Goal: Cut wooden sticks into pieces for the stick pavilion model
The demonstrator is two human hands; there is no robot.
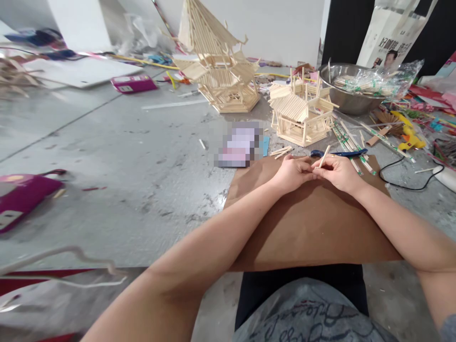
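I have the grey table (160, 156) filling most of my view, with its widest bare stretch running off to the left. On it lies a brown sheet (313, 232), its near edge about level with the table's front edge, right before the seated person. Beyond its far edge I see the tall stick tower (228, 78), and to its right the lower stick pavilion (299, 109), closer to the sheet. The metal bowl (352, 102) stands just behind and right of the pavilion, so that side is tight; a purple power strip (28, 199) sits well apart, at the left border of my picture. Both hands are over the sheet's far part. The left hand (294, 173) has its fingers drawn in and its tips meeting those of the right; whether it grips anything I cannot tell. The right hand (338, 171) has thumb and fingers pinched. A pixelated rectangle (238, 145) lies at the sheet's far-left corner; a blue tool (349, 153) lies right behind the right hand, leaving it little room forward. Green-printed wrapped sticks (347, 142) fan out past that. Smaller are the loose short sticks (281, 152) near the left hand. Slimmest is the held stick (325, 156), tilted up from the right hand's pinch.
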